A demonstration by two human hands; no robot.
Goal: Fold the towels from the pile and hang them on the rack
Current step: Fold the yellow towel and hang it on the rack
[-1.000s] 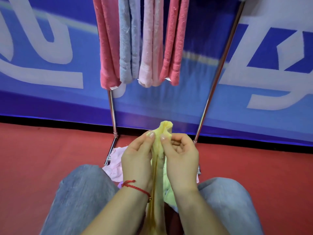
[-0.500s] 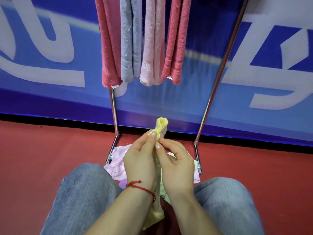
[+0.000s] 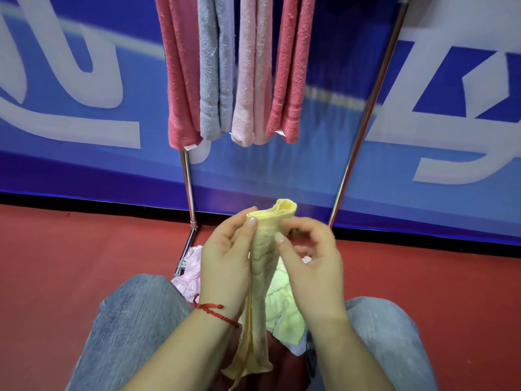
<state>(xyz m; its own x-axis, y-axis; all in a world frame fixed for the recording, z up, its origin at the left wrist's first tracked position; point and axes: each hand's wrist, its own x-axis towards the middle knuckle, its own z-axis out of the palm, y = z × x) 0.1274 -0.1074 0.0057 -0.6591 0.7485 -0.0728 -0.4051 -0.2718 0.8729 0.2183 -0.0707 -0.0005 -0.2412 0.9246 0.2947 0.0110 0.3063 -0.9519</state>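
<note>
I have the yellow towel (image 3: 263, 249) pinched between both hands, bunched into a narrow rope that hangs down between my knees. My left hand (image 3: 225, 263) grips its upper part with the thumb across the terry; my right hand (image 3: 310, 261) curls its fingers against the other side, just below the rolled top edge. Behind them, the soft crumpled pile (image 3: 282, 300) lies on the red floor (image 3: 56, 263). Fuzzy folded towels (image 3: 239, 74) hang from the shiny metal rack (image 3: 187, 182) above.
</note>
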